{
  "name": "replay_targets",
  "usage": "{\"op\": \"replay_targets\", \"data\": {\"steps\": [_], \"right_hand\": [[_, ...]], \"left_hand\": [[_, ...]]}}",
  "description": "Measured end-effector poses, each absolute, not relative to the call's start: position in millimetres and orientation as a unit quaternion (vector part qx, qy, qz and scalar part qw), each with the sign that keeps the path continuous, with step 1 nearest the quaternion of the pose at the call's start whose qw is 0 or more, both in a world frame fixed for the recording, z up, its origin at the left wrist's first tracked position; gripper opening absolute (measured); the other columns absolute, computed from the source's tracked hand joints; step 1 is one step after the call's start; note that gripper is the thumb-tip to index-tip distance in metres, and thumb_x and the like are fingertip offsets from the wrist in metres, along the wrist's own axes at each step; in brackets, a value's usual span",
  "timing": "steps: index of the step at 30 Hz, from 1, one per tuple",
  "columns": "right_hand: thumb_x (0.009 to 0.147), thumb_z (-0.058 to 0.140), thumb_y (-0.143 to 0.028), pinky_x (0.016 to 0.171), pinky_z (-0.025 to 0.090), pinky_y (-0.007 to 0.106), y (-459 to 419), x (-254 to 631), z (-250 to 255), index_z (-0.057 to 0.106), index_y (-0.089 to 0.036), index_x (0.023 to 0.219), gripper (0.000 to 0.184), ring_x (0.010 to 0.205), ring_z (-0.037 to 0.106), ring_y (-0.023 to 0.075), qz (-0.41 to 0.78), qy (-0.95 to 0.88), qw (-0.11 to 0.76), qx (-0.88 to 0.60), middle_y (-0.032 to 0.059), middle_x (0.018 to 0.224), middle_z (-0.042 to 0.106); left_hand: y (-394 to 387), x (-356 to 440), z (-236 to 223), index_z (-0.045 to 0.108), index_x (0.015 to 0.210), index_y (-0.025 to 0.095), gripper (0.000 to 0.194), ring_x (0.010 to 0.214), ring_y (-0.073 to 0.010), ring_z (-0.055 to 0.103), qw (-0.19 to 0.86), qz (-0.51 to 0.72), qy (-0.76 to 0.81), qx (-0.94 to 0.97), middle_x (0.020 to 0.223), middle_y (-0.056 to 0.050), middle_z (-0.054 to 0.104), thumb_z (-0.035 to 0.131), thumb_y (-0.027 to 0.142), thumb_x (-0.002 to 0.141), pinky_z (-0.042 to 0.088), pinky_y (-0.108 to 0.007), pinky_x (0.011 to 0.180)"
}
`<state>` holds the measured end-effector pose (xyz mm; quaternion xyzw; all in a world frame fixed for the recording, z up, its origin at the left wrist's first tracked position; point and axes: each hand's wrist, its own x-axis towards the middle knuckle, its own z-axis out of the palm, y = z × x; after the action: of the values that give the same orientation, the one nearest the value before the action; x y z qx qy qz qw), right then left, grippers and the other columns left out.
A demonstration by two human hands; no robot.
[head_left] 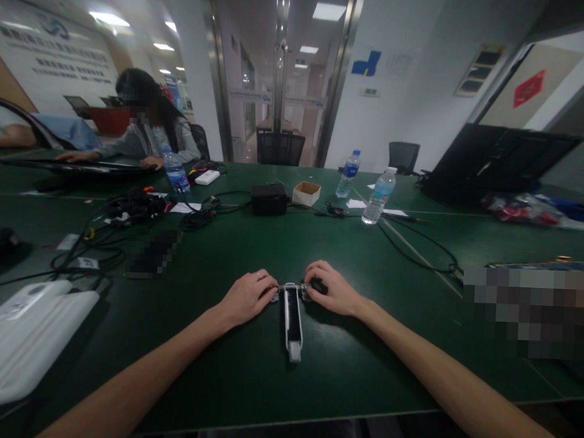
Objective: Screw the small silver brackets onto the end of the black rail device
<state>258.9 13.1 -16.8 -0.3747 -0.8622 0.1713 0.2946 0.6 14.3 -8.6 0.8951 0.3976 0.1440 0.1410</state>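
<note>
A slim black-and-white device point(292, 319) lies lengthwise on the green table point(275, 380), its far end joined to a small metal cross-piece. My left hand point(246, 296), with a ring on one finger, is curled and pinches the left end of that cross-piece. My right hand point(331, 288) is curled over the right end and covers a small dark part there. Both hands rest on the table on either side of the device's far end.
Two water bottles point(379, 196), a small cardboard box point(306, 193) and a black box point(269, 198) stand mid-table. Tangled cables point(127, 215) and a white device point(20, 336) lie left. A person sits at the far left by a laptop; another laptop point(492, 160) sits right.
</note>
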Motion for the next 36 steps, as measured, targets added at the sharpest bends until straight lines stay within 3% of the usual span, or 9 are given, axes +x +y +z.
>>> {"op": "replay_targets", "data": {"steps": [31,36], "right_hand": [[0.086,0.058,-0.022,0.089,0.046,0.039,12.3,257.5,-16.5,0.062,-0.019,0.085,0.006,0.100,0.053,0.0201,0.159,-0.867,0.285,-0.376,0.0076,0.105,0.054],[0.084,0.060,-0.021,0.089,0.046,0.038,10.9,256.4,-14.4,0.060,-0.019,0.093,0.010,0.101,0.053,0.0201,0.166,-0.860,0.294,-0.383,0.0082,0.106,0.054]], "left_hand": [[13.8,1.1,-7.5,0.061,0.105,0.018,0.021,0.086,-0.0175,0.057,0.133,0.154,0.390,0.898,0.102,-0.004,0.058,0.044,0.027,0.097,0.048,-0.031,0.074],[14.5,0.7,-9.2,0.061,0.105,0.018,0.020,0.086,-0.0177,0.057,0.132,0.155,0.390,0.898,0.102,-0.004,0.058,0.045,0.026,0.097,0.047,-0.031,0.075]]}}
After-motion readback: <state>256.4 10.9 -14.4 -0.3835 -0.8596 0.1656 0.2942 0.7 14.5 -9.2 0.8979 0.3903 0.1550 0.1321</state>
